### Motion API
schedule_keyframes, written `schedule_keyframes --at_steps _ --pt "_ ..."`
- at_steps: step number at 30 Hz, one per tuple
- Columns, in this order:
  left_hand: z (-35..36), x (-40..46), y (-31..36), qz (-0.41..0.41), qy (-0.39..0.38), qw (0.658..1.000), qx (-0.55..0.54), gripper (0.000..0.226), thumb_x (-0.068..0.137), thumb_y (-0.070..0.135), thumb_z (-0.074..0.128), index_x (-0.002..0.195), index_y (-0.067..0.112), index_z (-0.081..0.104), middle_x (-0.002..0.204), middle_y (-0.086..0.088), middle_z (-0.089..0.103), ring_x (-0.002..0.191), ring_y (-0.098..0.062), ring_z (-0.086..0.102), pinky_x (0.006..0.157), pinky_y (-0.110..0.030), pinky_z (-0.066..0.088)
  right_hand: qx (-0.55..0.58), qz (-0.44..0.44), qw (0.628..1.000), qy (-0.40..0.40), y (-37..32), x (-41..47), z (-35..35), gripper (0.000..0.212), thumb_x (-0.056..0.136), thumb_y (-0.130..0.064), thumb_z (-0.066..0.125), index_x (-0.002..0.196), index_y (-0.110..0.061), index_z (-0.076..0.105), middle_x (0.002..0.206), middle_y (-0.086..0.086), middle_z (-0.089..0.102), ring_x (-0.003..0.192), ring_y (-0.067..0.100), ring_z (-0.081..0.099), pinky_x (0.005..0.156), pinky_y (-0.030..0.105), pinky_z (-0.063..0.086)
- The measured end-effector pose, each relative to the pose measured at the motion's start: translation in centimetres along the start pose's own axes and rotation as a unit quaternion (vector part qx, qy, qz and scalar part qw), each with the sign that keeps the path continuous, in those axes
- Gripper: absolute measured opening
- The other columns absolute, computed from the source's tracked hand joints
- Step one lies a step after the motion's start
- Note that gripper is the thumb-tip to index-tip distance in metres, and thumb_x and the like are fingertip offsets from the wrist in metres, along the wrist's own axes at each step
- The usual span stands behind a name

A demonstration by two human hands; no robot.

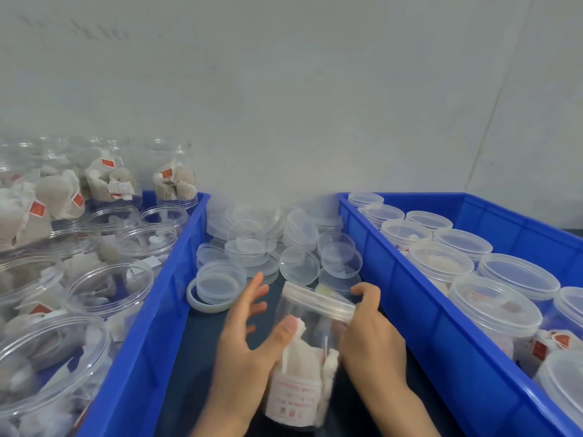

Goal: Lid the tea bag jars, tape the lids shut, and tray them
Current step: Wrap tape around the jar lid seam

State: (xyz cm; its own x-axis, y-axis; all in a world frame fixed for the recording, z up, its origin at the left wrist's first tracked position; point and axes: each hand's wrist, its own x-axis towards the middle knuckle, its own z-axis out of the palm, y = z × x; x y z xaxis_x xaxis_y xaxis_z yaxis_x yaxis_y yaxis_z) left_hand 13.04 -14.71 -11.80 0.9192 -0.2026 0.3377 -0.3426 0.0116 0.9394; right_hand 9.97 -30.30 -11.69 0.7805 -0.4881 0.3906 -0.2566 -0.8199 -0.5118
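Observation:
I hold a clear plastic jar of tea bags (304, 364) tilted away from me over the dark table, between the two trays. A clear lid (318, 302) sits on its mouth. My left hand (249, 339) grips the jar's body, thumb pressed on the front wall. My right hand (370, 332) curls round the lid's right rim. A roll of clear tape (202, 305) lies on the table just left of my left hand.
A blue tray (148, 326) on the left holds several open jars of tea bags (110, 288). The blue tray (419, 307) on the right holds several lidded jars (493, 305). Loose clear lids (271, 247) are piled between the trays by the wall.

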Motion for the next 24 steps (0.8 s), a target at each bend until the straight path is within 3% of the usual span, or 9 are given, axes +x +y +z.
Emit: schedule_keyframes --at_steps 4,6,8,10,15,18,20,23,24 --pt "0.3 -0.3 0.0 0.014 0.071 0.997 -0.014 0.029 0.084 0.019 0.067 0.107 0.037 0.064 0.105 0.02 0.068 0.091 0.004 0.065 0.076 -0.011 0.048 -0.005 -0.02 1.0 -0.014 -0.2 -0.1 0.5 0.027 0.089 -0.027 0.047 0.098 -0.032 0.022 0.087 -0.011 0.057 0.085 0.013 0.057 0.061 0.027 0.033" --pt "0.3 -0.5 0.2 0.005 0.059 0.998 0.025 0.05 0.069 0.048 0.075 0.115 0.046 0.054 0.112 0.027 0.063 0.098 0.014 0.058 0.079 -0.005 0.044 -0.004 -0.037 0.999 -0.023 -0.3 -0.2 0.5 0.024 0.087 -0.026 0.048 0.099 -0.032 0.027 0.093 -0.012 0.058 0.088 0.011 0.056 0.064 0.027 0.038" --pt "0.5 -0.6 0.3 -0.015 0.023 0.988 0.151 0.103 0.044 0.077 0.068 0.135 0.046 0.03 0.128 0.035 0.041 0.11 0.019 0.046 0.088 -0.005 0.037 0.012 -0.061 0.996 -0.057 -0.4 -0.3 0.4 0.03 0.083 -0.03 0.053 0.101 -0.033 0.03 0.097 -0.015 0.055 0.093 0.01 0.054 0.067 0.026 0.04" --pt "0.7 -0.4 0.6 -0.054 0.009 0.964 0.258 0.137 0.034 0.077 0.069 0.147 0.039 0.001 0.141 0.027 0.025 0.126 0.006 0.035 0.095 -0.02 0.035 0.024 -0.091 0.989 -0.11 -0.6 -0.5 0.5 0.041 0.079 -0.029 0.058 0.111 -0.033 0.032 0.111 -0.017 0.052 0.104 0.008 0.051 0.072 0.023 0.038" --pt "0.1 0.4 -0.6 -0.082 0.08 0.963 0.245 0.125 0.045 0.053 0.082 0.147 0.036 0.01 0.145 0.013 0.032 0.121 -0.01 0.044 0.088 -0.029 0.036 0.066 -0.136 0.976 -0.156 -0.2 -0.3 0.6 0.067 0.082 -0.014 0.053 0.137 -0.043 0.027 0.132 -0.018 0.046 0.118 0.003 0.045 0.094 0.016 0.035" --pt "-0.5 0.7 -1.3 -0.073 0.104 0.976 0.175 0.115 0.049 0.048 0.082 0.145 0.036 0.02 0.143 0.018 0.034 0.109 0.0 0.04 0.087 -0.026 0.033 0.115 -0.132 0.966 -0.191 -0.1 -0.2 0.3 0.068 0.082 -0.028 0.054 0.134 -0.059 0.023 0.12 -0.024 0.056 0.105 0.001 0.053 0.086 0.016 0.042" --pt "-0.8 1.0 -1.5 -0.07 0.108 0.982 0.138 0.113 0.049 0.045 0.083 0.144 0.037 0.023 0.135 0.023 0.036 0.103 0.006 0.036 0.086 -0.025 0.031 0.097 -0.112 0.971 -0.187 0.1 0.0 0.2 0.058 0.083 -0.043 0.055 0.127 -0.066 0.024 0.092 -0.023 0.061 0.083 0.002 0.055 0.07 0.014 0.041" --pt "-0.9 1.1 -1.4 -0.071 0.111 0.985 0.114 0.112 0.047 0.041 0.084 0.143 0.037 0.027 0.121 0.028 0.035 0.091 0.015 0.04 0.086 -0.024 0.032 0.078 -0.063 0.989 -0.106 0.8 0.6 -0.5 0.024 0.08 -0.059 0.057 0.099 -0.045 0.057 0.07 -0.016 0.061 0.07 0.004 0.055 0.064 0.024 0.044" --pt "-0.8 1.0 -1.3 -0.068 0.11 0.985 0.116 0.113 0.046 0.04 0.085 0.144 0.036 0.028 0.12 0.029 0.035 0.088 0.022 0.04 0.086 -0.022 0.031 0.07 -0.054 0.993 -0.073 1.1 0.8 -0.7 0.027 0.078 -0.061 0.058 0.085 -0.035 0.059 0.066 -0.013 0.06 0.067 0.006 0.054 0.062 0.027 0.044"
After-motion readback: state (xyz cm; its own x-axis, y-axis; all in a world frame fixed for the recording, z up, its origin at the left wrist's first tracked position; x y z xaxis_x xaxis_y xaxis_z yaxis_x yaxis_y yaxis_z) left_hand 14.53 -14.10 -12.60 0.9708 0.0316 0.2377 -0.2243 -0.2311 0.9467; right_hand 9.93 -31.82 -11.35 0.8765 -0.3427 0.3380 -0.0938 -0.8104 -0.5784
